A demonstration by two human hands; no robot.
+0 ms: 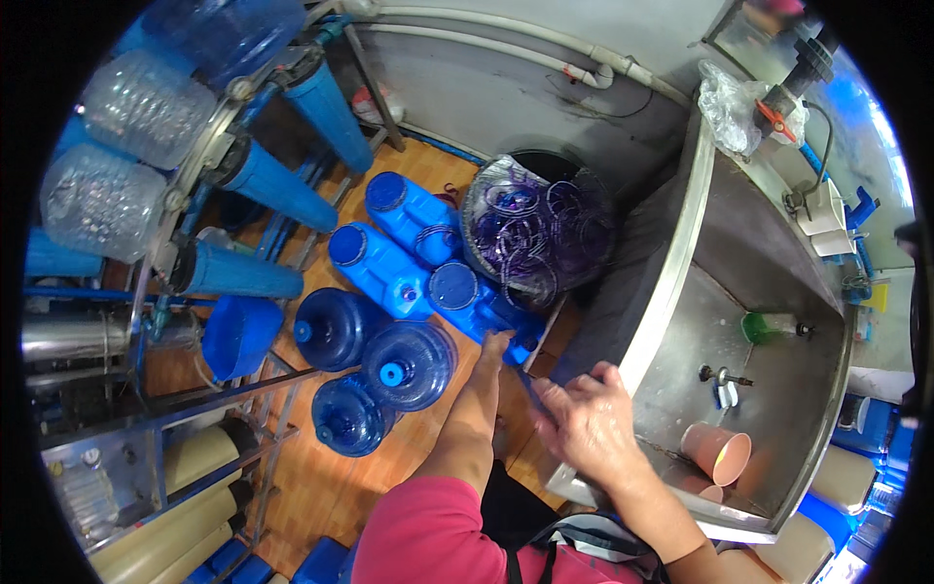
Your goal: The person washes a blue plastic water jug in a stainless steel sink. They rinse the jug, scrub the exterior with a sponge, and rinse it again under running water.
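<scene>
Two hands at work: your left hand (494,343) grips a blue jug (479,304) on the floor; your right hand (582,420) rests spread open on the steel sink (671,282) rim.

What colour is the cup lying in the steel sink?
Pinkish salmon; the cup lies on its side in the sink, seen in the head view.

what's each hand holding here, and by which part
Left hand grips the nearest blue jerrycan at its near end. Right hand rests on the steel sink rim; any grip there cannot be told.
</scene>
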